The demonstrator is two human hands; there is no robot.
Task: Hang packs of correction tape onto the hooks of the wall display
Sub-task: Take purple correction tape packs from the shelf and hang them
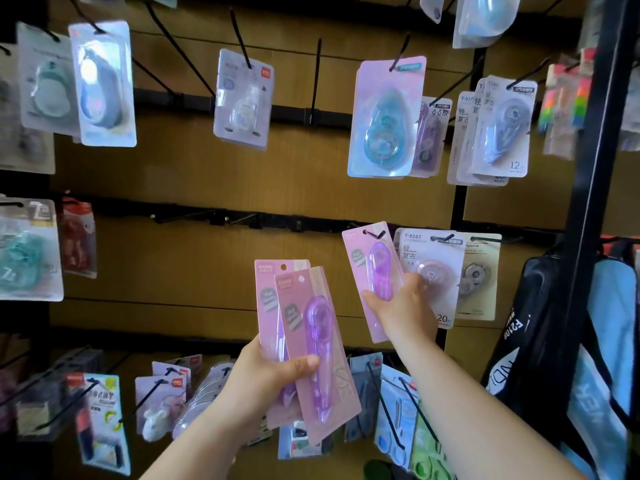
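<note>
While the brown wall display (242, 174) fills your view with hanging stock, your left hand (273, 375) grips two pink packs (322, 358) of correction tape, fanned, low at centre. Your right hand (401, 306) pinches a third pink pack (367, 265) by its lower half, its hanging hole at the tip of a black hook (375, 233).

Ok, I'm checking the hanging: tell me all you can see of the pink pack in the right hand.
The pink pack is a tall card with a clear blister holding a translucent purple correction tape and a grey label beside it. It tilts, top leaning left. The right hand grips its lower half, thumb on the front. A black hook meets the hang hole at its top.
</note>
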